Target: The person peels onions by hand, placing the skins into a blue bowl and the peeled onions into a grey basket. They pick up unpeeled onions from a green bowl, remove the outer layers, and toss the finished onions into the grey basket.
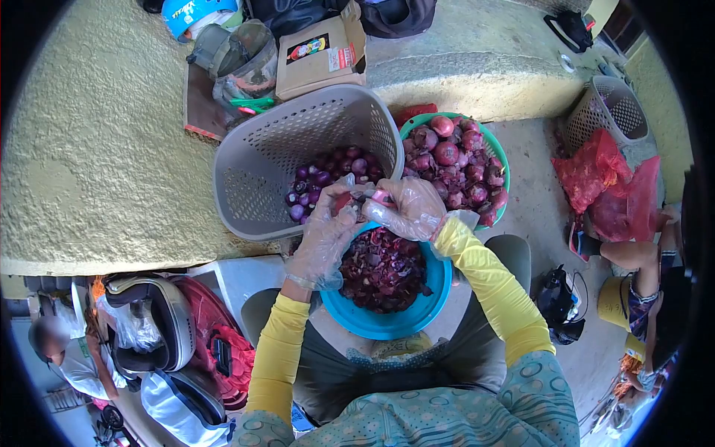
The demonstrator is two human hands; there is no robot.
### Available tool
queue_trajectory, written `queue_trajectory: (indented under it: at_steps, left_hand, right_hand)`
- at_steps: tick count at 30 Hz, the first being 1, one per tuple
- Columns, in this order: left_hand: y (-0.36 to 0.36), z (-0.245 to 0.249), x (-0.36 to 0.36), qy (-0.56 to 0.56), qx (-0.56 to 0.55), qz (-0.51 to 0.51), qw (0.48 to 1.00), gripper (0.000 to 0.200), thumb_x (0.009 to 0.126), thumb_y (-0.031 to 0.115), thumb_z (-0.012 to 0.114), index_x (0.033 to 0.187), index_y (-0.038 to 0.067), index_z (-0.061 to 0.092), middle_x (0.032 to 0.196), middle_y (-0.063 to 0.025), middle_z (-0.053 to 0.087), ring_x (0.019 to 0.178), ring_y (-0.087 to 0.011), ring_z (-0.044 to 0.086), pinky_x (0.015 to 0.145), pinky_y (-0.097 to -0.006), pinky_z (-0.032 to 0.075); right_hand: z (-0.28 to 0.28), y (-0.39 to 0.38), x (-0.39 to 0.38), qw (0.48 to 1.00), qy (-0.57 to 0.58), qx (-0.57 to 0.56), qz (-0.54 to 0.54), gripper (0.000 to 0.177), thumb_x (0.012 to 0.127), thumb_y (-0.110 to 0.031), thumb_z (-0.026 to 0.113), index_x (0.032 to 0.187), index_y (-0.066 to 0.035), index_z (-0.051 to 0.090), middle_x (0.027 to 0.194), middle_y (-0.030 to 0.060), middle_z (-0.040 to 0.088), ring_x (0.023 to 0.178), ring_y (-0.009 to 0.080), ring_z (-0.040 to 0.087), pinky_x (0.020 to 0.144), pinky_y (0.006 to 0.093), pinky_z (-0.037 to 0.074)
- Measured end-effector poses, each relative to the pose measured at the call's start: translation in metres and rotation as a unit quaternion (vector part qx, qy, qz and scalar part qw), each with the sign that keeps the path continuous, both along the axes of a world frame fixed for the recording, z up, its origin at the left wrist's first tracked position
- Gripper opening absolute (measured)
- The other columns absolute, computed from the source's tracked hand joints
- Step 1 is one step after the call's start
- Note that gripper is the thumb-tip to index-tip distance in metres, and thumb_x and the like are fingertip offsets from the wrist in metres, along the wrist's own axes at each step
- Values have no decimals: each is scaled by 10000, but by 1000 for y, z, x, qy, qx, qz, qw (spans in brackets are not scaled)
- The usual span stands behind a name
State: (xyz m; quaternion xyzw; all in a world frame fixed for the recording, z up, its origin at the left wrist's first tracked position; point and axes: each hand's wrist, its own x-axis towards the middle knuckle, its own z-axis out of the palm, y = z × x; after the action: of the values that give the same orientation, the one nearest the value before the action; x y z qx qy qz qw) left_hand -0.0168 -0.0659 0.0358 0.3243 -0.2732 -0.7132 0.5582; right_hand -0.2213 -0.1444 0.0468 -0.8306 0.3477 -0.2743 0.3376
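Centre frame: left hand (pixel 324 238) is pinching an onion (pixel 342 201); right hand (pixel 408 208) is gripping a pink-handled tool (pixel 381 197). Loose gloves (pixel 316 257) are likely risking a slip.

Held onion (pixel 341 202) mostly hidden between gloved left hand (pixel 325 238) and right hand (pixel 408 208), pink handle (pixel 382 197) in the right grip with its rest out of sight, box (pixel 320 51) label too small to read, blue helmet (pixel 195 11) cut by top edge

Two yellow-sleeved arms (pixel 279 350) bent forward, left hand (pixel 325 240) and right hand (pixel 408 208) in clear plastic gloves (pixel 313 261), fingers curled shut, fingertips meeting at the middle
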Motion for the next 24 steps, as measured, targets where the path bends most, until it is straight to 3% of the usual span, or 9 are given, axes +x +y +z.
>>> queue_trajectory:
  at_steps: [6, 8, 12, 13, 15, 17, 24]
  left_hand:
    - [-2, 5, -1, -17, -17, -20, 1000, 546, 893, 208, 805, 1336, 160, 489, 1428, -82, 512, 1349, -238, 491, 1143, -456, 450]
    - [-2, -2, 0, -102, -57, -17, 993, 534, 904, 181, 791, 1339, 141, 484, 1434, -90, 513, 1359, -236, 482, 1143, -457, 440]
    - [-2, 1, -1, -117, -73, -23, 990, 470, 952, 173, 733, 1342, 116, 476, 1450, -94, 500, 1358, -231, 480, 1138, -466, 435]
    - [-2, 2, -2, -71, -29, -12, 997, 436, 981, 201, 697, 1347, 110, 478, 1460, -96, 490, 1360, -236, 480, 1137, -477, 437]
    - [-2, 11, -4, -25, 14, -2, 1000, 407, 1010, 229, 662, 1352, 103, 480, 1471, -99, 480, 1361, -240, 480, 1136, -488, 439]
    - [3, 23, -5, -62, -5, -1, 998, 519, 1041, 411, 579, 1390, 43, 469, 1413, -142, 524, 1324, -278, 514, 1145, -498, 439]
    - [3, 13, 0, -44, 31, 9, 998, 490, 1044, 370, 593, 1405, 50, 509, 1341, -128, 575, 1261, -243, 551, 1103, -472, 471]
  right_hand:
    - [5, 2, 0, 999, -18, 22, 13, 447, 962, -490, 632, 888, -54, 696, 694, 199, 645, 682, 432, 661, 613, 491, 510]
    - [4, 2, 0, 999, -11, 34, 16, 438, 971, -480, 626, 932, -51, 708, 714, 203, 661, 701, 430, 676, 623, 489, 527]
    - [7, 2, -1, 998, -18, 49, 36, 419, 992, -470, 604, 989, -74, 741, 705, 187, 660, 696, 422, 672, 623, 477, 531]
    - [11, 2, -1, 997, -13, 60, 39, 415, 998, -467, 596, 992, -81, 748, 699, 184, 658, 693, 420, 670, 622, 477, 530]
    - [5, 2, 0, 998, -31, 47, 32, 431, 1000, -477, 588, 937, -76, 736, 685, 181, 641, 661, 416, 651, 601, 472, 510]
    - [2, 2, 0, 998, -49, 34, 24, 455, 1002, -486, 580, 881, -72, 724, 672, 177, 624, 629, 413, 632, 580, 467, 490]
    - [1, 2, 0, 998, 11, -51, 34, 410, 962, -451, 652, 847, -61, 709, 669, 197, 627, 637, 429, 630, 552, 478, 488]
